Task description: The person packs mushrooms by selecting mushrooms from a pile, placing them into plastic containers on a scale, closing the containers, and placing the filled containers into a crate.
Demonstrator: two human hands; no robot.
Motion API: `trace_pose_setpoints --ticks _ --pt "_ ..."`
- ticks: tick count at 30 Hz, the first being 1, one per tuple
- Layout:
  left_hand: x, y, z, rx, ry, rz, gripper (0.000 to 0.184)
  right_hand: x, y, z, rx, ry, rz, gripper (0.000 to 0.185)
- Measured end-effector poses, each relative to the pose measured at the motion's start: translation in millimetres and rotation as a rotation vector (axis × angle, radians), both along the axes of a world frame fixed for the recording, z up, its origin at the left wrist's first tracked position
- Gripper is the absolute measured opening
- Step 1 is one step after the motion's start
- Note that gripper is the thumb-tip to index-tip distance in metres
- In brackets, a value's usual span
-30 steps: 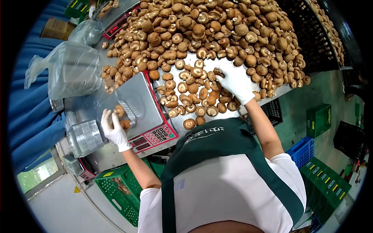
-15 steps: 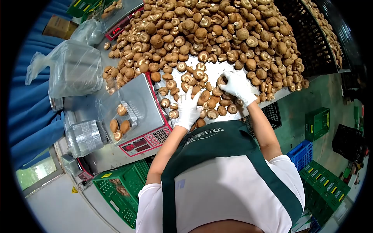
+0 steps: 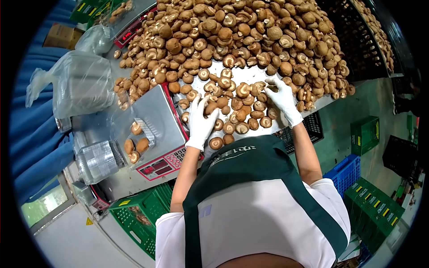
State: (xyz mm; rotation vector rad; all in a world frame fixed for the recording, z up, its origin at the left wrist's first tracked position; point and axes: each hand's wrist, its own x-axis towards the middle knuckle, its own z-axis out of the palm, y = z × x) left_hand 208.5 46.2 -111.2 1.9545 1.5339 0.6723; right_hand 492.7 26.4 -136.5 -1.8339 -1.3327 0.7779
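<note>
My left hand [image 3: 200, 119], in a white glove, is at the left side of the loose brown mushrooms [image 3: 241, 115], its fingers curved around a mushroom [image 3: 211, 107]. At the right side of that group is my right hand [image 3: 282, 101], also gloved, with thumb and forefinger close together near the mushrooms; whether anything is between them is too small to tell. Left of my hands, a clear plastic tray [image 3: 149, 129] holding several mushrooms [image 3: 135, 128] rests on a scale [image 3: 156, 107] with a red frame and keypad. A large mushroom heap [image 3: 250, 31] lies beyond both hands.
Stacked clear trays [image 3: 99, 161] and a plastic bag of trays [image 3: 82, 82] are at the left. Another scale [image 3: 129, 33] stands at the upper left. A black crate [image 3: 357, 44] is at the upper right. Green crates [image 3: 138, 219] sit below the table.
My left hand has moved from the tray on the scale to the loose mushrooms, and several mushrooms now lie in the tray. My right hand has shifted slightly right.
</note>
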Motion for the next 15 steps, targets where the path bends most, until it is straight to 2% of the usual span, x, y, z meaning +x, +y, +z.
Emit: trace_pose_setpoints --ticks 4,7,8,10,12,15 --pt "-15 -30 9 -0.066 0.213 -0.12 0.053 -6 7 -6 0.024 -0.169 0.068 0.04" --pt "-26 -56 7 -0.105 0.489 -0.318 0.068 -14 17 -18 0.055 -0.433 0.268 0.053" --pt "-27 -61 7 -0.103 0.611 -0.396 0.073 -19 20 -31 0.078 -0.638 0.303 0.053" --pt "-26 -60 2 -0.184 0.574 -0.386 0.08 -24 26 -33 0.093 -0.611 0.261 0.047" --pt "-18 -57 -2 -0.087 0.756 -0.376 0.082 -21 31 -33 0.066 -0.57 0.258 0.043" --pt "-13 -50 -12 -0.057 0.614 -0.326 0.087 -19 34 -28 -0.008 -0.429 0.192 0.034"
